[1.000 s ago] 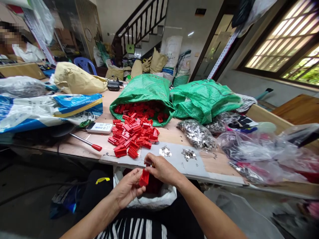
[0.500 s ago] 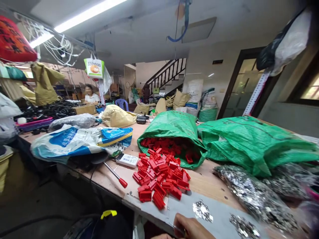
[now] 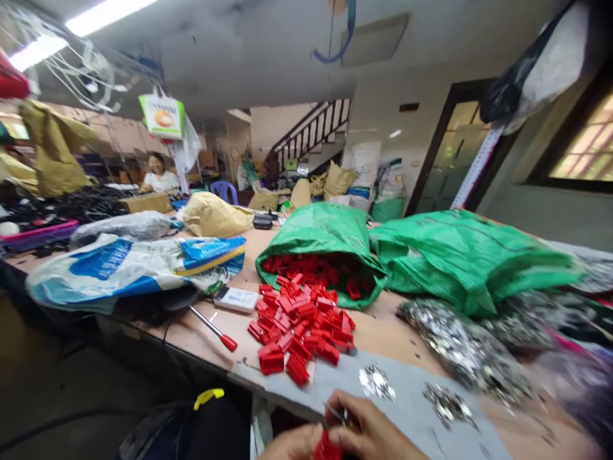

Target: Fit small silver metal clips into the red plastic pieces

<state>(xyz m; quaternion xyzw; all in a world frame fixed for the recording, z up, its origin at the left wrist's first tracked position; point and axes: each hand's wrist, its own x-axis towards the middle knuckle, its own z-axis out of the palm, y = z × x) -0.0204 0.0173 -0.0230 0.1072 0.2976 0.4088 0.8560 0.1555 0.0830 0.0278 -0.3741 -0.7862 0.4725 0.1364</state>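
Note:
At the bottom edge of the view, my left hand (image 3: 294, 442) is closed on a red plastic piece (image 3: 328, 446). My right hand (image 3: 366, 425) meets it from the right, its fingers closed around a thin metal tool with a dark handle, partly hidden. Beyond my hands lies a heap of red plastic pieces (image 3: 304, 322), spilling from an open green sack (image 3: 325, 223). Two small piles of shiny metal parts, one nearer (image 3: 377, 382) and one farther right (image 3: 449, 404), rest on a grey sheet (image 3: 407, 383).
A red-tipped metal lever (image 3: 215, 329) and a white box (image 3: 236, 299) are left of the heap. Bags of metal parts (image 3: 469, 351) and another green sack (image 3: 474, 255) lie right. A blue-white sack (image 3: 134, 265) is at left. A person (image 3: 158, 176) sits far behind.
The camera view has shifted, and the scene sits further left and higher. Both hands now show more fully, with the red piece visible between them.

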